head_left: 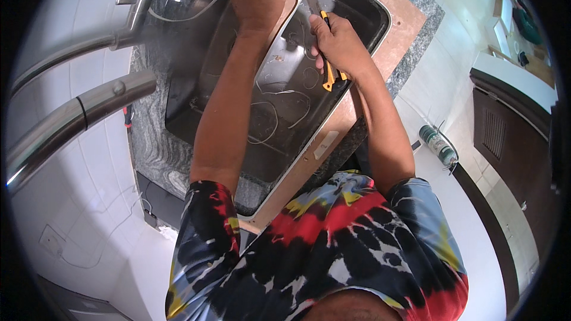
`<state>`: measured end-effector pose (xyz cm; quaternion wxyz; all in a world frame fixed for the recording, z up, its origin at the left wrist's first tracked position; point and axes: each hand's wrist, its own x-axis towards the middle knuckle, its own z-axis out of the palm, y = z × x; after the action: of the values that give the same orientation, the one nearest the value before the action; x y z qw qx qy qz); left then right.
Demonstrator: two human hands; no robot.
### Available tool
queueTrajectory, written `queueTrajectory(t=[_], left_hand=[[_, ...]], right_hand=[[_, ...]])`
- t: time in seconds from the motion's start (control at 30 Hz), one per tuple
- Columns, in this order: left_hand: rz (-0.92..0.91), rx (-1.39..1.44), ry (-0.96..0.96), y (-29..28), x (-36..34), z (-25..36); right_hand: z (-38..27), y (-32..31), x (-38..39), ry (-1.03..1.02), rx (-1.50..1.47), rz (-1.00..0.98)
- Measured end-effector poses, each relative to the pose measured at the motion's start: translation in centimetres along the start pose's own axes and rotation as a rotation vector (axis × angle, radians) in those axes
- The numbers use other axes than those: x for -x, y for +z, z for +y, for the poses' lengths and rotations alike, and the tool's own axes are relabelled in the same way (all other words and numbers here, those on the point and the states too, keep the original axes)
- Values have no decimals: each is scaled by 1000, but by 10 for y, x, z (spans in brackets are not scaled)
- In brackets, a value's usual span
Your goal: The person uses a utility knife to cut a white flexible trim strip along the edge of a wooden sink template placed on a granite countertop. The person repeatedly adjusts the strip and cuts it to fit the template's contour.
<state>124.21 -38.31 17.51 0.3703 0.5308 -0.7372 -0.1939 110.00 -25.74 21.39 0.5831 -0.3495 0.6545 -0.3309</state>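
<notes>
My right hand (342, 44) is wrapped round a yellow and black utility knife (329, 77). Its blade is out and points away from me, over the dark sink (235, 125). My left hand (259, 1) is closed in a fist at the far end of the sink; what its fingers hold, if anything, is hidden. A thin white strip shows just beyond that fist. Beneath my hands, a light brown board (339, 125) with white edging round its cut-out lies over the sink and the grey stone counter (160, 125). Thin white curled strands (276, 116) lie in the basin.
Thick steel pipes (89, 104) reach in from the left, close to my left forearm. A white cord (196, 18) loops over the counter's far left. On the right are a green and white bottle (439, 145) and a dark cabinet (505, 125). A wall socket (52, 241) sits lower left.
</notes>
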Motion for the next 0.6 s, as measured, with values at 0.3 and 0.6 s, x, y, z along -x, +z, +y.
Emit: queueTrajectory(t=[0.3, 0.6], left_hand=[[11, 65, -56, -2, -3, 1], [77, 119, -19, 3, -1, -5]], right_hand=[[-11, 6, -16, -1, -42, -82], [-3, 7, 5, -12, 8, 7]])
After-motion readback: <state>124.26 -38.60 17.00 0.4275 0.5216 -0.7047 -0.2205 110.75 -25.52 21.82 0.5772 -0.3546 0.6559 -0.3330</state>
